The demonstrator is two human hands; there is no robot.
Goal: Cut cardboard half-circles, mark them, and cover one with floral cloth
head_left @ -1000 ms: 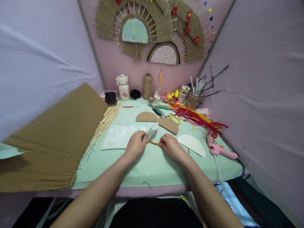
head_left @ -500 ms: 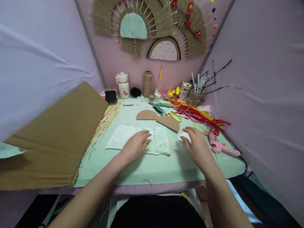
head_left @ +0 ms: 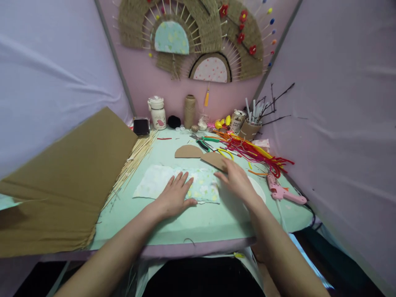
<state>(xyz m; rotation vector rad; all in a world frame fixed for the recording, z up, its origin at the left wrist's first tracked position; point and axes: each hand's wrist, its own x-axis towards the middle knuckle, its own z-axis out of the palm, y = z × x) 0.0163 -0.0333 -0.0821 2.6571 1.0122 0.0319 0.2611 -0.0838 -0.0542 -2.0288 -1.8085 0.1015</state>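
Observation:
My left hand (head_left: 175,194) lies flat with spread fingers on a folded piece of floral cloth (head_left: 206,187), pale on its left part and mint with yellow flowers on its right. My right hand (head_left: 236,179) reaches over the right end of a brown cardboard half-circle (head_left: 212,160); its thumb and fingers are apart, and whether they touch the card is unclear. A second cardboard half-circle (head_left: 188,152) lies just left of that one. Partly hidden under my right wrist is a white rounded piece (head_left: 258,189) on the table.
A pink glue gun (head_left: 286,194) with its cord lies at right. Behind are red and yellow pipe cleaners (head_left: 253,150), green-handled pliers (head_left: 210,140) and yellow-handled scissors (head_left: 227,154). Thin sticks (head_left: 131,169) and a large cardboard sheet (head_left: 71,177) fill the left; a twine spool (head_left: 189,112) stands behind.
My right hand has moved left and forward to the cardboard half-circle, leaving the white piece on the table. My left hand has flattened and spread on the cloth.

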